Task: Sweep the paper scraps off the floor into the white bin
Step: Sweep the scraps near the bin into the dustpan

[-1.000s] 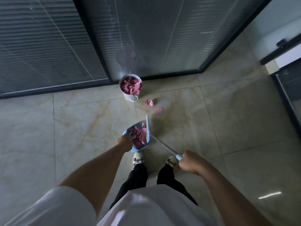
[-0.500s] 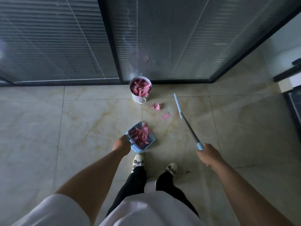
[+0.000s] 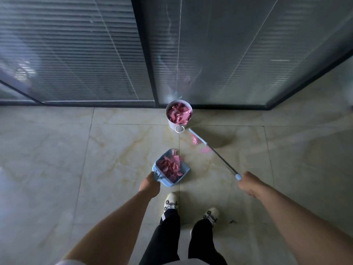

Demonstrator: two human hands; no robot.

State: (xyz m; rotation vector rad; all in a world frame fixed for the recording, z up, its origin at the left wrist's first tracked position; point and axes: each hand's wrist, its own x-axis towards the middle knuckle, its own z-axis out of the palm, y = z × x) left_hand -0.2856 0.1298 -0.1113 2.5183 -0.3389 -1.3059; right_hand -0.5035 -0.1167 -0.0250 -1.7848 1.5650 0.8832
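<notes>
The left hand (image 3: 150, 185) grips the loaded dustpan (image 3: 172, 169); the right hand (image 3: 247, 183) holds the broom (image 3: 215, 152), its head behind the loose scraps (image 3: 195, 139) near the white bin (image 3: 178, 113) by the floor's far edge. Best drawn in short, low strokes towards the pan — its lip flat on the tile.

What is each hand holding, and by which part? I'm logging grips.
Left hand grips the blue dustpan by its handle; right hand grips the broom at its handle's near end.

Single head cam, wide-angle, facing fwd and steeply down, floor (image 3: 114, 150) well below
</notes>
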